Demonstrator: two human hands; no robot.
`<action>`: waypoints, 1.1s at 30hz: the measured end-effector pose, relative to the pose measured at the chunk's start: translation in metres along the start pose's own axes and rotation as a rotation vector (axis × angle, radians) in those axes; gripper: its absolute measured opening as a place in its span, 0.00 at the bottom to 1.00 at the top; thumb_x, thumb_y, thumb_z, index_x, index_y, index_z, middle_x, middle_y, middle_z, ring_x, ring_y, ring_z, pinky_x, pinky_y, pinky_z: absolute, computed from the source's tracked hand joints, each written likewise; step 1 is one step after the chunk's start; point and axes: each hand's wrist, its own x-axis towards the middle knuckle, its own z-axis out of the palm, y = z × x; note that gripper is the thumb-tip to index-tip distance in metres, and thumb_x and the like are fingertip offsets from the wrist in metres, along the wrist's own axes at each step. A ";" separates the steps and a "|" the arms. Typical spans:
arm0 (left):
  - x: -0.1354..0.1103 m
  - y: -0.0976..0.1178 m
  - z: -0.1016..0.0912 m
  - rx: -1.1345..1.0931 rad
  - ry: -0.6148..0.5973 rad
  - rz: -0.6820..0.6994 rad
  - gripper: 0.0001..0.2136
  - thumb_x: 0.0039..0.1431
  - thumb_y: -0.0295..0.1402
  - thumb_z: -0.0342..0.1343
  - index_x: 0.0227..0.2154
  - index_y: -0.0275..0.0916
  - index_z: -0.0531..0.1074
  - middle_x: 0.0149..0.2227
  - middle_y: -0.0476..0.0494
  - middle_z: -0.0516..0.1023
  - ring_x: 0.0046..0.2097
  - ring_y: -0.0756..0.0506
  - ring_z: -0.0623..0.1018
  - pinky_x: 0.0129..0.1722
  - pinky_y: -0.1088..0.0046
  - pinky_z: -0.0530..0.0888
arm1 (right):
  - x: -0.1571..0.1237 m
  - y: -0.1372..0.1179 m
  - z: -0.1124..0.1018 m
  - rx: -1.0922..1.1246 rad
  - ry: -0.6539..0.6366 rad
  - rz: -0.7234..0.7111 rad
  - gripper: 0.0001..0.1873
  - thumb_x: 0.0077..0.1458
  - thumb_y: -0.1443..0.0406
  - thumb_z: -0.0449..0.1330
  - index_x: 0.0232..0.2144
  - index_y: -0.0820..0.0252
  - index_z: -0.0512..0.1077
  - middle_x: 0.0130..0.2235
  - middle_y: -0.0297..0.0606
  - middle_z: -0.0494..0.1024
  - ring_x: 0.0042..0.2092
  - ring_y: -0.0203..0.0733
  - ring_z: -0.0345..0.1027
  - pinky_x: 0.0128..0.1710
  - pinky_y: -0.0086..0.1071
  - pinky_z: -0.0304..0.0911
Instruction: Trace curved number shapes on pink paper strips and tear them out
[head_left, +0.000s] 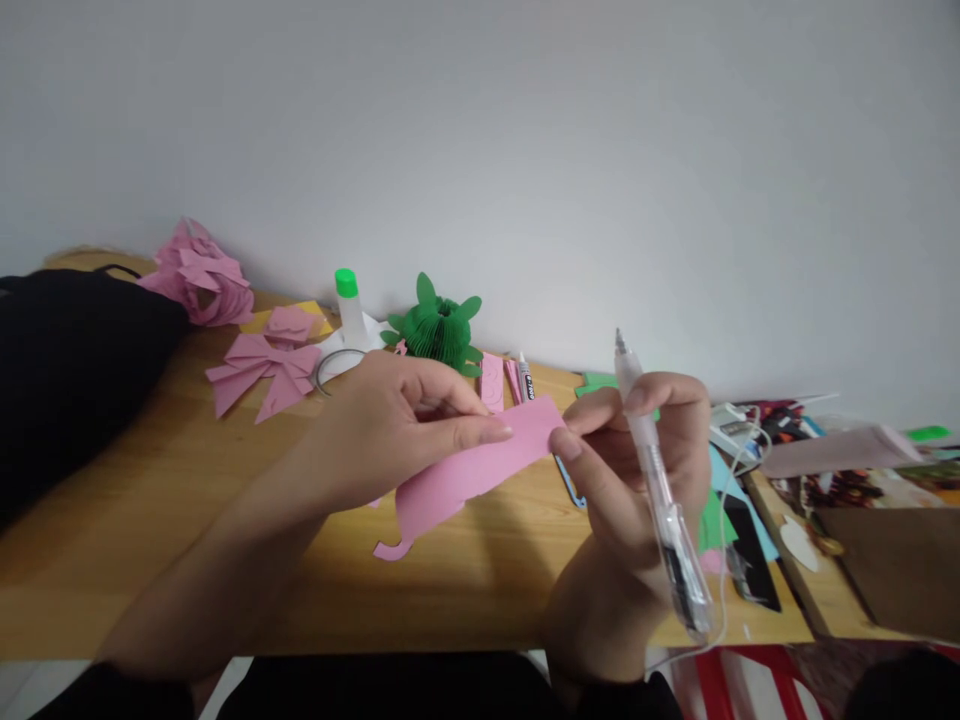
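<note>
My left hand (394,425) pinches a strip of pink paper (469,475) from the left, thumb and fingers closed on it. My right hand (637,470) grips the strip's right end with thumb and forefinger, and a clear pen (660,490) is tucked between its fingers, tip pointing up. The strip hangs above the wooden table (187,520), its lower end curling near the tabletop.
Pink paper bows (262,370), a pink paper flower (199,275), a green-capped glue bottle (349,308), a green paper ornament (439,330) and a glue tube (525,378) lie along the back. A black bag (67,370) sits left. Papers, a cable and scraps clutter the right.
</note>
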 end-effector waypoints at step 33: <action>-0.005 0.012 0.005 0.004 0.065 0.177 0.08 0.56 0.29 0.54 0.23 0.37 0.75 0.20 0.54 0.70 0.21 0.55 0.66 0.20 0.83 0.61 | 0.001 0.001 0.001 -0.132 0.118 -0.255 0.23 0.48 0.79 0.62 0.39 0.50 0.61 0.27 0.25 0.76 0.24 0.34 0.69 0.23 0.31 0.66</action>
